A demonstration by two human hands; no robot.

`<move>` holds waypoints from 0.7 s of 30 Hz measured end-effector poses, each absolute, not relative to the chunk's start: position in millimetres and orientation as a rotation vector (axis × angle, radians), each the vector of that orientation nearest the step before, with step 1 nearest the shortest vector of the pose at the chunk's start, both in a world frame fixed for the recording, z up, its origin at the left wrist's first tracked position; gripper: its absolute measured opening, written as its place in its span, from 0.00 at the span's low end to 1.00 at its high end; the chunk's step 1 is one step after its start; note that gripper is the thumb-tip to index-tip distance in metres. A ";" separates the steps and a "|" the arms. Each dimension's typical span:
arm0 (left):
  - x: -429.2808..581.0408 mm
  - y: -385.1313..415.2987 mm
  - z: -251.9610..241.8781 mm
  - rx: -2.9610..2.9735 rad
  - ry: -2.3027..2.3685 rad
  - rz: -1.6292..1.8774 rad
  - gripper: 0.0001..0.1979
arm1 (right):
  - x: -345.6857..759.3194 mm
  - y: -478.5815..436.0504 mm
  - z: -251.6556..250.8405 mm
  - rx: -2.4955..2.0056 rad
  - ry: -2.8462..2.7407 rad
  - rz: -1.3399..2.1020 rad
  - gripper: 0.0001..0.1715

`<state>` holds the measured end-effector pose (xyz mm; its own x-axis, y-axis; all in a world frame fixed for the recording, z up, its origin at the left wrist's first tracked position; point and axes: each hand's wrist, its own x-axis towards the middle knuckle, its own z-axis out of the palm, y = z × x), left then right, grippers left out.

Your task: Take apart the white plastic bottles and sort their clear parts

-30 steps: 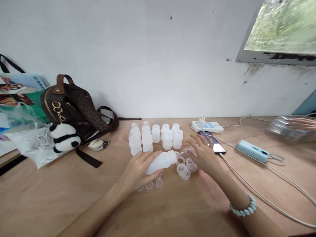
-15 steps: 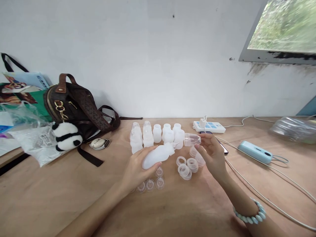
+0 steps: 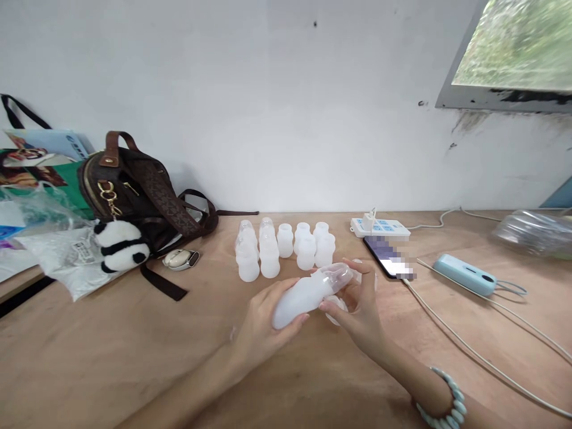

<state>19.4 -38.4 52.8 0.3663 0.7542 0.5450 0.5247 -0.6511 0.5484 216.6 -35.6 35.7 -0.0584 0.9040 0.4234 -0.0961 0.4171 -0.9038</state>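
Observation:
A frosted white baby bottle (image 3: 295, 304) lies tilted in my left hand (image 3: 261, 319), its neck pointing up and to the right. My right hand (image 3: 364, 307) holds a clear bottle cap (image 3: 336, 275) over the bottle's top end, thumb below and fingers beyond it. Under the right hand, white collar rings (image 3: 336, 311) show in part; the hand covers the others. Behind the hands stand several uncapped white bottles (image 3: 306, 253). To their left are several bottles with clear caps (image 3: 269, 256). My hands and the held bottle hide the clear nipples.
A brown backpack (image 3: 134, 196) with a panda plush (image 3: 121, 245) stands at the left, near a watch (image 3: 181, 260). On the right lie a phone (image 3: 386, 257), a power strip (image 3: 388, 229), a pale blue power bank (image 3: 465, 274), cables and clear plastic (image 3: 534, 232).
My right hand has brought the clear cap left and down onto the bottle's top. My left hand has shifted slightly right and down with the bottle. The phone now shows more fully.

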 end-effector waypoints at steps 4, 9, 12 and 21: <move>21.9 -41.1 49.9 2.384 1.079 1.192 0.20 | 215.0 -37.8 33.1 -0.779 -1.380 1.037 0.38; 21.8 -40.5 49.5 2.367 1.105 1.201 0.19 | 216.5 -35.3 21.0 -0.929 -1.363 0.927 0.38; 22.4 -40.9 48.8 2.343 1.147 1.181 0.18 | 217.1 -32.6 15.7 -0.985 -1.322 0.875 0.36; 24.6 -39.6 46.4 2.331 1.128 1.172 0.18 | 216.5 -31.5 23.2 -0.892 -1.305 0.954 0.32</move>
